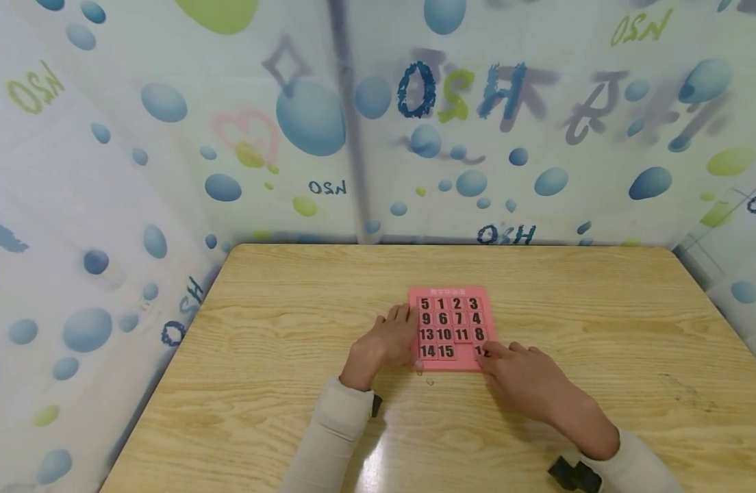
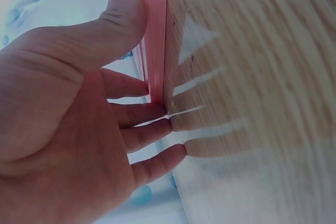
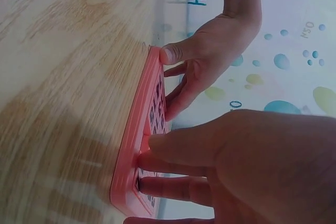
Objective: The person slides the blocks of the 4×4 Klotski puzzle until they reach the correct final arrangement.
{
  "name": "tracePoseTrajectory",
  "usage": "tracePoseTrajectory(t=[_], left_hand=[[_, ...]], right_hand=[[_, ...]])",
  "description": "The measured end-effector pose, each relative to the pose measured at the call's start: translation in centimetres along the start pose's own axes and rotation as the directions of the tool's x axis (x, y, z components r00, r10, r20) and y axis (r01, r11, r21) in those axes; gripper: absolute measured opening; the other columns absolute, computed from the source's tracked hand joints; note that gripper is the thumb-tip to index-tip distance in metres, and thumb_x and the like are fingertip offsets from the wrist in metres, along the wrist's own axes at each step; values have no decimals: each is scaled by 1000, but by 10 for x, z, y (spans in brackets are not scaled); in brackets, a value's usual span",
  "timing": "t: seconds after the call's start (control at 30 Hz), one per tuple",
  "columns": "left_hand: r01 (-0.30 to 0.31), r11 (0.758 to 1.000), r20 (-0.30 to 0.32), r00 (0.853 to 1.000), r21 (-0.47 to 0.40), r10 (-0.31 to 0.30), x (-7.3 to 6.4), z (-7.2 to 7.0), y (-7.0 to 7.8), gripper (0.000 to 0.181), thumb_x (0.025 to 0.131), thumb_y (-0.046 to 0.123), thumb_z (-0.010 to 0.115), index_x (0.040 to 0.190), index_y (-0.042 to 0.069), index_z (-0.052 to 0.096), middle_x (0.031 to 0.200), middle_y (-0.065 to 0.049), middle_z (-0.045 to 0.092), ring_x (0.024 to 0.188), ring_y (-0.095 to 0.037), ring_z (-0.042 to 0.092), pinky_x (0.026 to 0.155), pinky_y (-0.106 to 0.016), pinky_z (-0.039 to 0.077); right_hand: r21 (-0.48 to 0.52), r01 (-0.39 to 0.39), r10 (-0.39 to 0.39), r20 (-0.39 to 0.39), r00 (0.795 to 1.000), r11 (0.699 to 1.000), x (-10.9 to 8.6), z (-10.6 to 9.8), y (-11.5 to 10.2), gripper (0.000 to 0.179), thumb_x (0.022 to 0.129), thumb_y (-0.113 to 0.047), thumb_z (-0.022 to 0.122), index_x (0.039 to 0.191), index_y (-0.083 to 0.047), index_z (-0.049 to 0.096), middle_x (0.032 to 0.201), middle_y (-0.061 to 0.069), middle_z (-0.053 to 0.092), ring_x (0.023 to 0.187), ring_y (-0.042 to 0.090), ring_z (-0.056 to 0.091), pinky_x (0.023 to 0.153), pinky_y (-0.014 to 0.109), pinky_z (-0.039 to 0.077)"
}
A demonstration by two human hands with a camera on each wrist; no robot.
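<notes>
A pink number slide puzzle (image 1: pixel 455 366) lies flat on the table, its black-numbered tiles in rows. The bottom row reads 14, 15, a gap, then the 12 tile (image 1: pixel 479 352), partly hidden by fingers. My left hand (image 1: pixel 389 340) rests along the puzzle's left side. In the left wrist view its thumb lies against the pink frame (image 2: pixel 156 35), and its nearly straight fingers touch the frame and the tabletop. My right hand (image 1: pixel 528 380) reaches in from the lower right, fingertips on the 12 tile. The right wrist view shows its fingers (image 3: pixel 176 188) extended onto the puzzle face.
The wood-grain table (image 1: pixel 292 294) surrounds the puzzle on every side. Behind it hangs a pale curtain (image 1: pixel 402 171) with blue and green drops and mirrored lettering. A dark wrist device (image 1: pixel 575 474) sits by the right sleeve.
</notes>
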State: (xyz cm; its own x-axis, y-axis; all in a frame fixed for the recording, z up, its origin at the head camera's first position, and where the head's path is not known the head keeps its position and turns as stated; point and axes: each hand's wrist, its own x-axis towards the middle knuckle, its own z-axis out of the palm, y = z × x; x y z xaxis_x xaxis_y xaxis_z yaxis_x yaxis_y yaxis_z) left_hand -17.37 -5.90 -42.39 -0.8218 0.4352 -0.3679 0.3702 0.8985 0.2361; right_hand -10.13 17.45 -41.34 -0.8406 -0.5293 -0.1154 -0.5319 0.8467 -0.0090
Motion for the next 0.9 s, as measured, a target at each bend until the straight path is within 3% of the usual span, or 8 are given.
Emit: tracePoseTrajectory(t=[0.23, 0.47, 0.9], left_hand=[[8, 1000, 9, 1000, -3, -8, 0, -1, 0, 103, 84, 41, 77, 159, 4, 16, 164, -15, 18, 151, -29, 17, 119, -49, 26], [9, 1000, 18, 1000, 8, -9, 1, 0, 0, 105, 83, 42, 77, 159, 4, 15, 164, -16, 15, 152, -29, 15, 119, -49, 25], [9, 999, 8, 1000, 34, -10, 2, 0, 2, 103, 83, 41, 77, 158, 3, 18, 163, -16, 18, 151, -29, 18, 118, -49, 29]], right_hand=[[1, 19, -19, -50, 999, 1000, 3, 2, -1, 25, 95, -23, 67, 116, -12, 73, 122, 9, 66, 98, 31, 66, 72, 46, 56], [21, 55, -51, -146, 988, 998, 13, 6, -14, 26, 94, -22, 67, 117, -11, 71, 124, 11, 65, 110, 32, 61, 85, 54, 53], [47, 100, -92, -140, 986, 994, 25, 16, -31, 27, 98, -25, 62, 121, -14, 72, 128, 8, 64, 118, 30, 58, 91, 51, 50]])
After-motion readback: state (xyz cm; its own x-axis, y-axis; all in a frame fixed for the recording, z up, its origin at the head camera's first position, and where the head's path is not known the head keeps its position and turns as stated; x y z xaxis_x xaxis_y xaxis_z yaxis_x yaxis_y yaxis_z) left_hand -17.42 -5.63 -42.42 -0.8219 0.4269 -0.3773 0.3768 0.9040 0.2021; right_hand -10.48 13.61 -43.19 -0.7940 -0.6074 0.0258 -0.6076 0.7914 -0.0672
